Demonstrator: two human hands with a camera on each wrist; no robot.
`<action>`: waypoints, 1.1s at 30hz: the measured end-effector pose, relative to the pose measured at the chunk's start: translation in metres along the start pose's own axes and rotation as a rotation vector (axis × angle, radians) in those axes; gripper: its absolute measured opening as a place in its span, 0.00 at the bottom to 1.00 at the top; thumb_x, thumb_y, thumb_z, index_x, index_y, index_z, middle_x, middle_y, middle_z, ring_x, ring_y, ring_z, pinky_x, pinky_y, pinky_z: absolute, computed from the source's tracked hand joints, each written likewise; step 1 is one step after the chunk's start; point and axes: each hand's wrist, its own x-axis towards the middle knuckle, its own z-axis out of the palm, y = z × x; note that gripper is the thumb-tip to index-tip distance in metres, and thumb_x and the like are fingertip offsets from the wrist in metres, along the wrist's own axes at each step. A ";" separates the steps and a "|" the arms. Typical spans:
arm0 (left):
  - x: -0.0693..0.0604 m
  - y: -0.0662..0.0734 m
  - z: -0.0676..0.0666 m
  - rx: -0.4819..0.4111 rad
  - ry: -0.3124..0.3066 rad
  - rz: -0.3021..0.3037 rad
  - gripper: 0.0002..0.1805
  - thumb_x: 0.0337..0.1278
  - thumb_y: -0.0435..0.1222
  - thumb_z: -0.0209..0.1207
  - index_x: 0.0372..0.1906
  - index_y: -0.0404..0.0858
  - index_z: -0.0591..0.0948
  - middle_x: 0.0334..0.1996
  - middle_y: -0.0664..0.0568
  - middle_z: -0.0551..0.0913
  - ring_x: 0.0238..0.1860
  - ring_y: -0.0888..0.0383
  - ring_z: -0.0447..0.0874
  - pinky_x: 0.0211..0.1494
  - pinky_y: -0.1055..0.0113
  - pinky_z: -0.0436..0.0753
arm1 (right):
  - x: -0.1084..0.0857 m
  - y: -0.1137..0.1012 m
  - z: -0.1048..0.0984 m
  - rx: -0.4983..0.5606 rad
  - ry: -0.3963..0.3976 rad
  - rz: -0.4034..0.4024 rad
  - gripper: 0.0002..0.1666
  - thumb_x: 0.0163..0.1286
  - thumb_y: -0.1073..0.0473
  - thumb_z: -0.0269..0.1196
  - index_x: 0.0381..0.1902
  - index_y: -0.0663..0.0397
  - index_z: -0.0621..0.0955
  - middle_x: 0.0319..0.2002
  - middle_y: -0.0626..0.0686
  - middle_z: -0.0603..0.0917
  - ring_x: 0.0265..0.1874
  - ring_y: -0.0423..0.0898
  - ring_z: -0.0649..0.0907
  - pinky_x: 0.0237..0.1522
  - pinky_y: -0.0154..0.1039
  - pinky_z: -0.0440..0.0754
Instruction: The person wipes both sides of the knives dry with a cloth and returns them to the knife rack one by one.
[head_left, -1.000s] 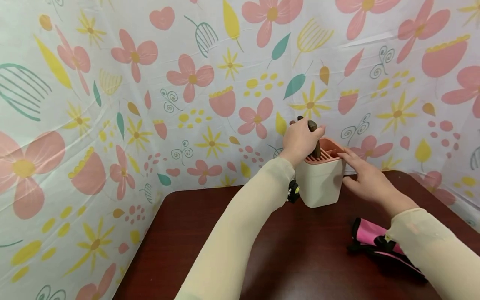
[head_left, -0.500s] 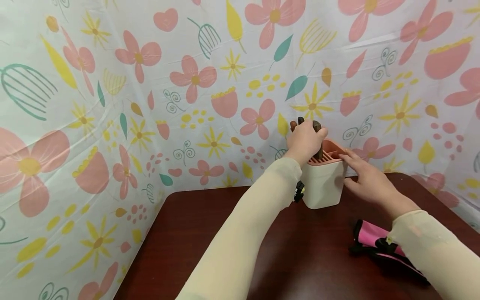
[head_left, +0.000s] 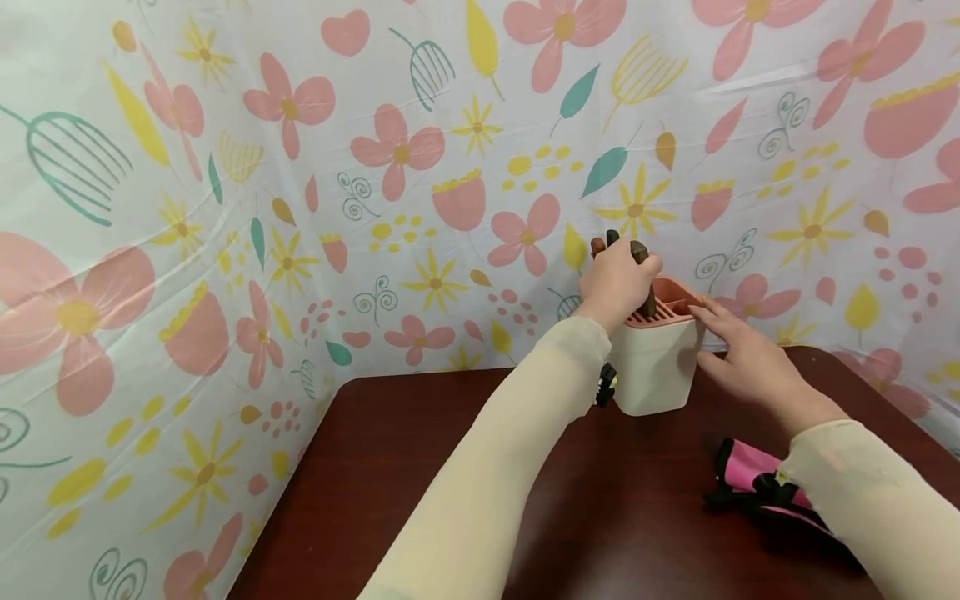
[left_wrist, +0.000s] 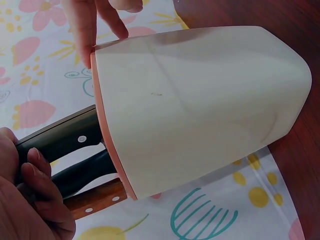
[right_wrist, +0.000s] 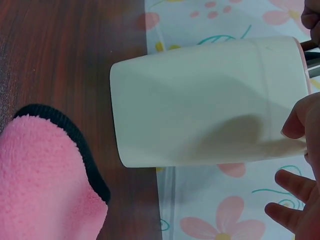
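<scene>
A cream knife block (head_left: 655,367) with a coral slotted top stands upright on the table. Several handles rise from its slots: a dark riveted knife handle (left_wrist: 65,132), a black handle (left_wrist: 87,172) and a brown wooden handle (left_wrist: 102,197). My left hand (head_left: 618,283) grips the dark riveted handle, thumb on one side and curled fingers on the other. The blades are hidden inside the block. My right hand (head_left: 750,354) touches the block's rim and side with mostly straight fingers; in the right wrist view its thumb (right_wrist: 297,122) lies by the block's wall.
A fuzzy pink item with black trim (right_wrist: 45,170) lies on the dark red table (head_left: 420,475), near my right forearm. Behind the block, a flower-printed sheet (head_left: 450,167) hangs along the table's back and left edges.
The head view has shifted slightly, so the scene sits a little further right. Both hands keep their places at the knife block, and the knife handles show no clear movement.
</scene>
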 end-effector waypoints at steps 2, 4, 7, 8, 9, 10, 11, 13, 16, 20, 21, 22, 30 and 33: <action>0.000 0.002 0.000 0.006 0.006 -0.006 0.16 0.71 0.58 0.52 0.32 0.53 0.74 0.25 0.58 0.79 0.27 0.59 0.78 0.32 0.60 0.74 | 0.000 0.000 0.000 0.001 0.018 -0.012 0.45 0.71 0.60 0.61 0.82 0.50 0.58 0.83 0.60 0.53 0.12 0.41 0.68 0.21 0.39 0.66; -0.001 0.004 0.001 0.013 -0.001 -0.013 0.16 0.71 0.59 0.52 0.33 0.54 0.74 0.25 0.59 0.79 0.27 0.60 0.78 0.32 0.61 0.74 | 0.000 0.000 0.000 0.007 0.029 -0.027 0.44 0.71 0.60 0.61 0.81 0.52 0.59 0.82 0.61 0.54 0.12 0.40 0.67 0.20 0.39 0.65; -0.001 0.006 0.002 0.012 -0.006 -0.010 0.15 0.71 0.59 0.52 0.37 0.54 0.75 0.27 0.59 0.80 0.27 0.60 0.79 0.33 0.61 0.76 | -0.001 -0.001 -0.001 0.012 0.031 -0.015 0.44 0.71 0.60 0.61 0.81 0.51 0.60 0.83 0.60 0.54 0.11 0.41 0.67 0.19 0.39 0.66; -0.001 0.006 0.003 0.006 -0.007 -0.007 0.14 0.71 0.59 0.52 0.38 0.55 0.76 0.27 0.59 0.80 0.27 0.60 0.79 0.33 0.62 0.76 | -0.001 -0.001 -0.001 0.013 0.029 -0.011 0.43 0.71 0.60 0.61 0.81 0.52 0.60 0.83 0.60 0.54 0.11 0.42 0.67 0.19 0.39 0.66; -0.001 0.006 0.003 -0.001 -0.005 -0.004 0.14 0.71 0.59 0.52 0.40 0.55 0.76 0.28 0.59 0.81 0.28 0.60 0.79 0.33 0.62 0.76 | 0.000 -0.002 -0.002 0.011 0.027 -0.009 0.43 0.71 0.60 0.60 0.81 0.52 0.59 0.83 0.60 0.54 0.13 0.42 0.68 0.19 0.39 0.66; 0.000 0.006 0.003 -0.006 -0.002 0.000 0.14 0.71 0.59 0.53 0.42 0.55 0.77 0.29 0.59 0.81 0.28 0.60 0.79 0.33 0.62 0.77 | 0.000 -0.002 -0.002 0.007 0.025 -0.003 0.43 0.71 0.60 0.60 0.81 0.51 0.59 0.83 0.59 0.54 0.14 0.42 0.69 0.19 0.39 0.66; 0.000 0.005 0.003 -0.009 0.002 0.005 0.14 0.71 0.59 0.53 0.43 0.55 0.77 0.31 0.59 0.82 0.29 0.60 0.80 0.33 0.62 0.77 | 0.001 -0.003 -0.002 0.005 0.024 0.002 0.43 0.71 0.60 0.60 0.81 0.51 0.60 0.83 0.59 0.54 0.15 0.43 0.70 0.19 0.40 0.66; 0.000 0.004 0.004 -0.008 0.002 0.007 0.15 0.72 0.59 0.53 0.48 0.56 0.78 0.34 0.60 0.83 0.31 0.60 0.81 0.35 0.62 0.78 | 0.001 -0.003 -0.002 0.005 0.024 -0.009 0.43 0.71 0.60 0.60 0.81 0.53 0.60 0.83 0.61 0.54 0.18 0.43 0.72 0.20 0.40 0.66; 0.000 0.004 0.005 0.002 -0.007 0.012 0.17 0.72 0.61 0.52 0.52 0.57 0.77 0.38 0.60 0.85 0.34 0.60 0.82 0.37 0.61 0.79 | 0.002 -0.002 -0.002 0.005 0.026 -0.017 0.43 0.70 0.60 0.62 0.80 0.54 0.61 0.82 0.62 0.55 0.19 0.43 0.74 0.21 0.40 0.67; -0.002 0.005 0.006 0.008 0.000 0.021 0.16 0.71 0.61 0.52 0.49 0.56 0.77 0.36 0.61 0.84 0.33 0.61 0.81 0.36 0.61 0.78 | 0.002 0.001 -0.001 -0.003 0.043 -0.019 0.43 0.70 0.60 0.63 0.80 0.55 0.61 0.82 0.62 0.56 0.21 0.46 0.76 0.23 0.40 0.67; -0.003 0.006 0.007 0.008 0.001 0.023 0.16 0.71 0.61 0.52 0.47 0.57 0.77 0.34 0.61 0.84 0.32 0.62 0.81 0.35 0.61 0.77 | 0.001 0.001 -0.001 -0.004 0.050 -0.022 0.43 0.69 0.60 0.63 0.80 0.55 0.62 0.82 0.62 0.56 0.22 0.47 0.78 0.23 0.40 0.68; -0.003 0.006 0.007 0.007 0.000 0.028 0.15 0.71 0.61 0.52 0.45 0.56 0.77 0.32 0.61 0.83 0.31 0.62 0.80 0.34 0.61 0.76 | 0.001 0.002 0.000 -0.008 0.056 -0.028 0.43 0.69 0.61 0.63 0.80 0.55 0.62 0.82 0.62 0.57 0.24 0.50 0.80 0.23 0.40 0.68; -0.002 0.002 0.007 -0.035 0.004 0.027 0.13 0.71 0.58 0.53 0.38 0.55 0.74 0.28 0.60 0.80 0.27 0.60 0.79 0.31 0.63 0.75 | -0.001 0.002 0.001 0.007 0.065 -0.034 0.43 0.70 0.60 0.62 0.80 0.53 0.61 0.82 0.61 0.56 0.11 0.40 0.68 0.19 0.37 0.65; -0.001 0.002 0.006 -0.044 -0.007 0.022 0.13 0.70 0.58 0.53 0.39 0.55 0.74 0.28 0.61 0.80 0.27 0.61 0.79 0.31 0.63 0.76 | -0.002 0.002 0.001 0.013 0.064 -0.022 0.43 0.71 0.60 0.61 0.81 0.52 0.61 0.82 0.60 0.56 0.11 0.40 0.66 0.18 0.38 0.65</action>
